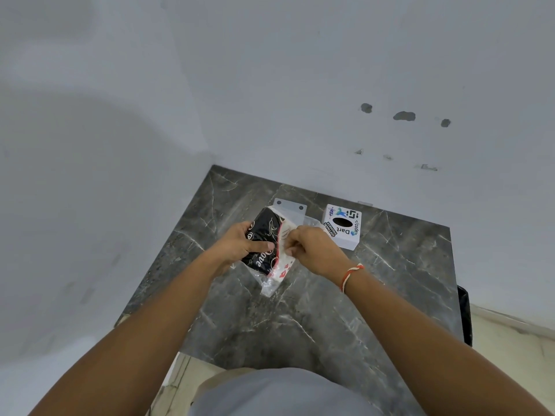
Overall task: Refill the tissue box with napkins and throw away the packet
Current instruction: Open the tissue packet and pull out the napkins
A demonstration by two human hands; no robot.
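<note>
Step in hand, as judged: opening the napkin packet (264,247), held just above the middle of the desk (300,325). The left hand (240,244) grips the black printed body of the packet, thumb across its front. The right hand (312,250) has its fingers curled in, pinching the white, red-patterned wrapper edge beside the left thumb. To do this well, the left hand should anchor the pack firmly while the right peels the wrapper away along the seam, slowly, so the napkins stay stacked and do not spill; the loose clear plastic tail hanging toward the desk looks flimsy and likely to tear unevenly. The tissue box (342,225) stands near the far edge of the desk, just right of the hands, apart from them, its oval slot facing up. A pale flat plate (289,207) lies behind the packet near the far edge. The far and left edges meet walls, so room there is tight; the near half of the desk offers open working space. A dark bin (465,313), probably for the packet, sits past the right edge.
</note>
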